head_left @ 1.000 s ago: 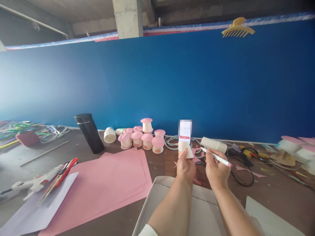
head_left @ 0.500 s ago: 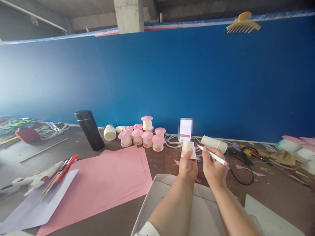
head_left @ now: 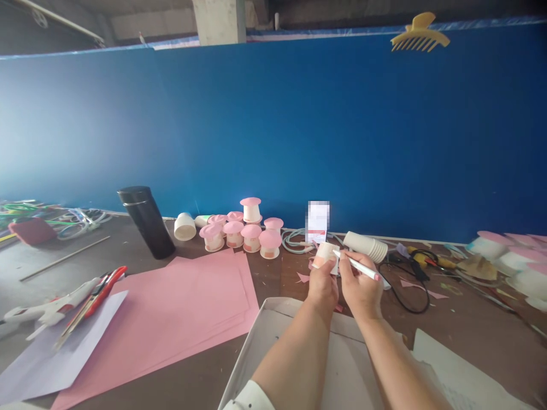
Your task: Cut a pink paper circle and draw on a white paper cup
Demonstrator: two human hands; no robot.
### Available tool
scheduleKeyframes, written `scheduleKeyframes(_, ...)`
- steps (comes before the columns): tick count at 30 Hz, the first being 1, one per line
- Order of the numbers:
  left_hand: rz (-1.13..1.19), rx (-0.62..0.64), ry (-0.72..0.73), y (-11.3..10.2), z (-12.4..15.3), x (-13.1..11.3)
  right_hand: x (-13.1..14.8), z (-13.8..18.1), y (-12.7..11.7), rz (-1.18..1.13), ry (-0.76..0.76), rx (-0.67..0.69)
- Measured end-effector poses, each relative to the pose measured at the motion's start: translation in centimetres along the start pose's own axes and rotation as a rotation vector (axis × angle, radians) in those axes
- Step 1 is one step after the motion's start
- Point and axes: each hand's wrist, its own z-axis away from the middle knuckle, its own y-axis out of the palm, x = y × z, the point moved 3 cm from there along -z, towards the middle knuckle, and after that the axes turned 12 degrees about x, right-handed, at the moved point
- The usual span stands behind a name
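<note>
My left hand is closed round a small white paper cup with a pinkish patch, held above the table. My right hand grips a white pen with a pink end. The pen tip touches the cup's right side. Both hands meet just over the far edge of a white cardboard box. Behind them lies a stack of white paper cups on its side.
A cluster of pink-capped paper cups stands at the blue wall, beside a black flask. Pink paper sheets lie left, with a glue gun and red-handled cutter. Cables and tools lie right.
My two hands have come together: the right hand moved left until the pen tip reached the cup, and the cup turned slightly. The view shifted a little.
</note>
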Motion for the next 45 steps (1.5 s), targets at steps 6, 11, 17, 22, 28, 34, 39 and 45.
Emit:
scheduleKeyframes(6,-0.019,0.046,0.013,0.52,0.27,-0.19,-0.14,-0.04,-0.05,0.007,0.026,0.005)
scheduleKeyframes(11,-0.042,0.039,0.001,0.64,0.44,-0.26,-0.14,-0.07,-0.16,0.036,0.041,-0.01)
scheduleKeyframes(17,-0.07,0.038,0.008,0.64,0.37,-0.24,-0.31,-0.09,-0.1,0.032,0.057,-0.012)
scheduleKeyframes(22,-0.04,0.045,0.004,0.77,0.41,-0.29,-0.22,-0.11,-0.16,0.059,0.062,-0.017)
scheduleKeyframes(28,-0.053,0.049,0.005,0.86,0.43,-0.35,0.06,-0.22,-0.27,0.062,0.06,-0.022)
scheduleKeyframes(34,-0.086,0.03,0.002,0.82,0.45,-0.42,0.02,-0.21,-0.28,0.058,0.068,-0.028)
scheduleKeyframes(39,-0.061,0.033,0.002,0.71,0.46,-0.4,-0.1,-0.23,-0.32,0.054,0.071,-0.023)
scheduleKeyframes(45,-0.049,0.035,0.005,0.57,0.32,-0.31,-0.1,-0.27,-0.38,0.067,0.069,-0.024)
